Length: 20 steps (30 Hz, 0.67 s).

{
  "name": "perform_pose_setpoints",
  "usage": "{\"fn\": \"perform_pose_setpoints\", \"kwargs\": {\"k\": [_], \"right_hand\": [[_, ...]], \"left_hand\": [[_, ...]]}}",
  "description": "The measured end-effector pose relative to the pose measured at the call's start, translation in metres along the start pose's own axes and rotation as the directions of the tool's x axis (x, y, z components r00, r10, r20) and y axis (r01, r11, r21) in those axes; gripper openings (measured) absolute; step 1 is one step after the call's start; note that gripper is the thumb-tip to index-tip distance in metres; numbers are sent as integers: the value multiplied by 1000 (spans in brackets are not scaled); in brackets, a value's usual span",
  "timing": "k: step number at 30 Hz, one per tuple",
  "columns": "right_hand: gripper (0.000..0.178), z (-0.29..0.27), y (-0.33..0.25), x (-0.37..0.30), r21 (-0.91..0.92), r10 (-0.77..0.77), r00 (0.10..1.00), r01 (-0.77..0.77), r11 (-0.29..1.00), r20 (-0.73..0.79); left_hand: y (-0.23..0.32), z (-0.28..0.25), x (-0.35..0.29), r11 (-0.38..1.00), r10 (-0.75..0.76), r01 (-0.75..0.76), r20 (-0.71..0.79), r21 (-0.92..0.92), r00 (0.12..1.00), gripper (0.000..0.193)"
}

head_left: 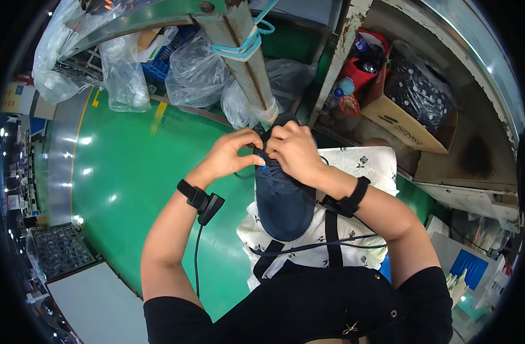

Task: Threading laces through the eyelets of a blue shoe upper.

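Observation:
A dark navy shoe (286, 209) rests on the white flower-patterned cloth (354, 166) over my lap, its toe toward me. My left hand (231, 152) is at the left side of the shoe's opening, thumb and fingers pinched on its edge beside a small blue spot. Curled over the tongue and collar, my right hand (294, 150) grips the upper part of the shoe. What lies under the right fingers is hidden. Laces cross the shoe just below both hands.
A rusty metal post (242, 57) tied with blue cord stands just ahead. To the right, a shelf holds a cardboard box (408, 123) and a red bag (368, 63). Plastic bags (196, 71) hang at the left. A dark cord (319, 245) crosses my lap.

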State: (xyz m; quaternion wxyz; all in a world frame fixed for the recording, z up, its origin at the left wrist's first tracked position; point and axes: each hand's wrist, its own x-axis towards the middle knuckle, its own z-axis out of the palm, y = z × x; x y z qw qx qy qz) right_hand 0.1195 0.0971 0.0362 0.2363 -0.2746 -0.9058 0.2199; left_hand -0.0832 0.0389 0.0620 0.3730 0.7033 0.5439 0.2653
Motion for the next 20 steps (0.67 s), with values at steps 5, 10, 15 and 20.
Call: {"fn": "perform_pose_setpoints", "kwargs": {"k": [5, 10, 15, 20], "right_hand": [[8, -52, 58, -23, -32, 80, 959, -92, 995, -271], [22, -26, 108, -66, 553, 500, 865, -401, 730, -33], [44, -25, 62, -62, 630, 510, 840, -500, 594, 185], [45, -96, 12, -67, 905, 297, 941, -263, 334, 164]], "left_hand": [[-20, 8, -12, 878, -176, 179, 50, -445, 983, 38], [-37, 64, -27, 481, -621, 472, 93, -738, 778, 65], [4, 71, -26, 625, -572, 370, -81, -687, 816, 63], [53, 37, -52, 255, -345, 65, -28, -965, 938, 56]]}}
